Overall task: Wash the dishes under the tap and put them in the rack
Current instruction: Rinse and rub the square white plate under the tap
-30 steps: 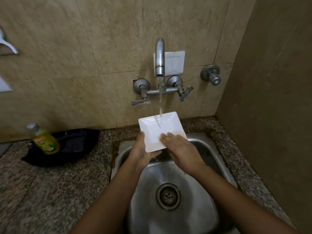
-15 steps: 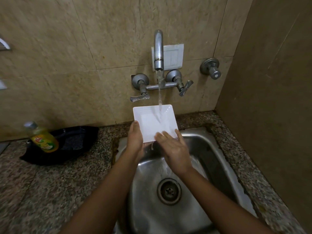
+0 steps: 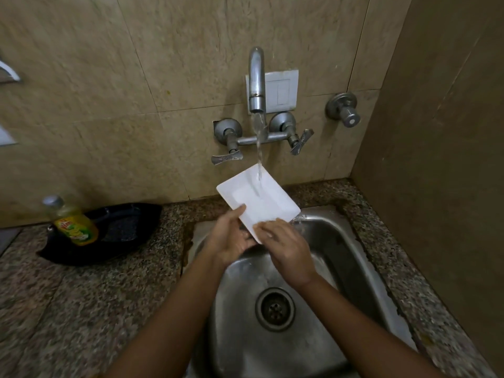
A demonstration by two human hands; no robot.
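Both of my hands are on one white square plate (image 3: 259, 199), held above the back of the steel sink (image 3: 351, 241) so the stream from the tap (image 3: 257, 80) lands on its far half. My left hand (image 3: 230, 237) is curled closed around the plate's near left edge, thumb on top and fingers underneath, because that hand carries the weight. My right hand (image 3: 286, 248) lies fairly flat and mostly open over the near corner, fingertips pressing on the upper face, which I judge is for rubbing the surface while steadying it. I hold the plate tilted, with its right corner lowest, so the water runs across and spills off that corner into the basin rather than pooling or splashing onto the bench (image 3: 90, 290). Off to my left on the bench, well apart from the sink, stand a yellow-green bottle of dish soap (image 3: 71, 221) and a dark tray (image 3: 120, 227) behind it. No rack shows here, so racking is not yet done.
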